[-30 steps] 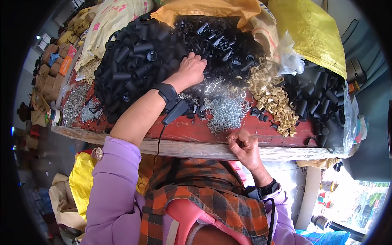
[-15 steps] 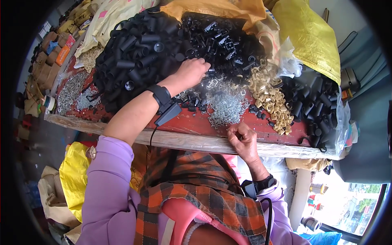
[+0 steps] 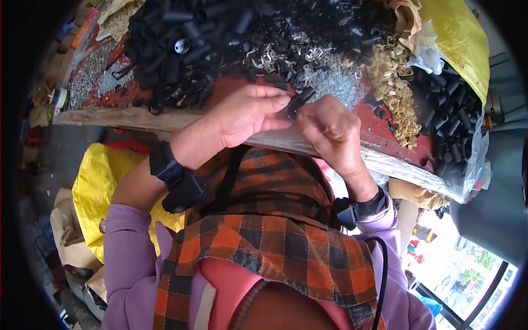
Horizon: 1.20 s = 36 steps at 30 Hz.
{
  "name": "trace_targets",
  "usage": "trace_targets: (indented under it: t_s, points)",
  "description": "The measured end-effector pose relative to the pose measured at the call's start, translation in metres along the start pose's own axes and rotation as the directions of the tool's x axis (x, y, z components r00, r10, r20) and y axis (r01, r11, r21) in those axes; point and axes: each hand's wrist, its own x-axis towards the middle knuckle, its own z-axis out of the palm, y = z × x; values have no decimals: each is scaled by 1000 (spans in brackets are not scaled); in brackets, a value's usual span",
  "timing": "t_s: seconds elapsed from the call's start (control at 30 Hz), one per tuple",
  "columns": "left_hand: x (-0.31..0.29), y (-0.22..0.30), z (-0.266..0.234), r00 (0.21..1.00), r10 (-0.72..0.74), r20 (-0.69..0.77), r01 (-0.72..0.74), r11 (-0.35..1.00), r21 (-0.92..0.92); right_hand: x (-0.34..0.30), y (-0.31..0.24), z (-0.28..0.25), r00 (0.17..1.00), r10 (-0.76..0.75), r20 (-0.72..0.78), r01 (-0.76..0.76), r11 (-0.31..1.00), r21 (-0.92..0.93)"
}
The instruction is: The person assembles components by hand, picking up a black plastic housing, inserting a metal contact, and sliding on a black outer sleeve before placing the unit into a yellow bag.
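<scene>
Near the table's front edge, my left hand [image 3: 254,114] pinches a small black plastic part [image 3: 300,102] between thumb and fingers. My right hand [image 3: 333,131] is curled closed against the part's right end. Whatever its fingertips hold is hidden. Just beyond the hands lies a heap of tiny silver metal pieces [image 3: 338,87], which look like screws. Bent silver wire clips [image 3: 268,59] are scattered farther back, mixed with small black pieces. To the right runs a pile of gold-coloured clips [image 3: 391,71].
A big heap of black tubes [image 3: 190,27] fills the back left of the red table [image 3: 224,88]. More black tubes [image 3: 454,124] spill from a yellow sack [image 3: 459,38] at right. The wooden table edge [image 3: 137,116] runs in front of me. Silver pieces [image 3: 91,71] lie far left.
My left hand has come back from the black parts heap toward me, now with a black part in it. My right hand has moved up to meet it. The view has shifted.
</scene>
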Motion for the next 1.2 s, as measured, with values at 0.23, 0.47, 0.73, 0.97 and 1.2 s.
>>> trace_targets:
  t_s: [0.23,0.47,0.73,0.97,1.2]
  points:
    - [-15,-12,-3,998,6,-56,1,992,128,-3,-5,7,988,-52,143,74,986,-151]
    - [-19,-24,-4,999,-15,-39,23,974,224,-3,-9,3,951,81,297,-35,987,-157]
    - [-21,-31,-19,999,-31,-21,35,982,184,1,-3,19,931,96,352,-35,984,-175]
    - [-22,-18,-42,995,23,-95,-30,997,-67,34,20,35,916,168,365,-260,941,218]
    - [-20,-7,-62,965,135,-225,-187,955,-230,76,74,67,950,15,313,209,713,-669]
